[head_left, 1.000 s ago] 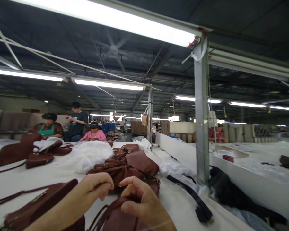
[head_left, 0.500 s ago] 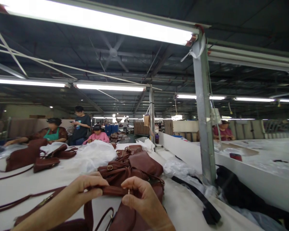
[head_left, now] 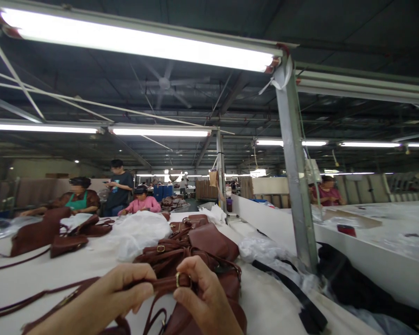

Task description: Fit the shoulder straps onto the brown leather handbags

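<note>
Between my two hands a brown leather strap (head_left: 164,283) is stretched sideways above the table. My left hand (head_left: 122,291) pinches its left part between thumb and fingers. At the other end, my right hand (head_left: 204,293) grips the strap by a small gold-coloured buckle (head_left: 178,279), with the strap looped just beside it. Below and behind the hands lie several brown leather handbags (head_left: 211,242) in a heap, their straps tangled over one another. Another brown bag with a metal zip (head_left: 68,301) lies partly hidden under my left forearm.
Clear plastic wrapping (head_left: 139,232) lies on the white table (head_left: 17,274) beyond the hands, with more brown bags (head_left: 38,232) at the left. A metal post (head_left: 296,186) rises at the right, near a black strap (head_left: 289,288). Co-workers sit and stand behind the table.
The gold-coloured buckle has turned toward me and shows more clearly in my right hand. Both hands appear slightly lower, and the whole view has shifted a little.
</note>
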`<state>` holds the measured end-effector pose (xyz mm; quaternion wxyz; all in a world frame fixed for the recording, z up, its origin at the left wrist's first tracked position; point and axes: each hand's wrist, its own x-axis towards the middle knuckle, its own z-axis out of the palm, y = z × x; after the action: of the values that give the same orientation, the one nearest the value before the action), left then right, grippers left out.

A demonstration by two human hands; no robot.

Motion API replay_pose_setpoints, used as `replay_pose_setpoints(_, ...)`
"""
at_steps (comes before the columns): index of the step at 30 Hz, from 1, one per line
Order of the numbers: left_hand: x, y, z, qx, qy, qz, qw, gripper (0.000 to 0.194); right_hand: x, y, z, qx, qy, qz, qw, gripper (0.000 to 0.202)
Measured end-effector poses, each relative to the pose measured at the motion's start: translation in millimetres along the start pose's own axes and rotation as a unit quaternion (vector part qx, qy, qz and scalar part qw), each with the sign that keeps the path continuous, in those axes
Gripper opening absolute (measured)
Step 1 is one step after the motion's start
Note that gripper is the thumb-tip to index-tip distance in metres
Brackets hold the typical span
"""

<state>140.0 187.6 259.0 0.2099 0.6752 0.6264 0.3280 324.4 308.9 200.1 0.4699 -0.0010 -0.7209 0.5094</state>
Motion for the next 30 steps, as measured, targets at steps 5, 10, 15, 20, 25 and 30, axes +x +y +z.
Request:
replay_pose_setpoints(5, 11, -5, 7.4, 0.01, 0.026, 0.038, 0.999, 0.032, 2, 6, -1, 0.034, 0.008, -0.009, 0.999, 0.019)
replay_pose_setpoints(10, 12, 6, 15.1, 0.023, 0.058, 0.026, 0.998, 0.033, 5, 15, 2, 0.037, 0.03, -0.066, 0.997, 0.024)
replay_pose_setpoints(15, 10, 16, 23.4, 0.03, 0.064, 0.022, 0.997, 0.03, 5, 17, 4, 0.085, 0.027, -0.038, 0.995, 0.025)
replay_pose_setpoints(20, 11, 7, 30.4, 0.008, 0.06, 0.046, 0.997, 0.028, 6, 23, 11, 0.171, 0.008, -0.04, 0.984, 0.028)
replay_pose_setpoints(25, 12, 1, 29.1, 0.08, 0.097, 0.048, 0.991, 0.026, 7, 34, 18, 0.15, 0.025, -0.032, 0.988, 0.023)
replay_pose_setpoints(30, 11, -10, 26.5, 0.05, 0.109, 0.062, 0.991, 0.019, 7, 32, 22, 0.126, 0.052, 0.002, 0.991, 0.026)
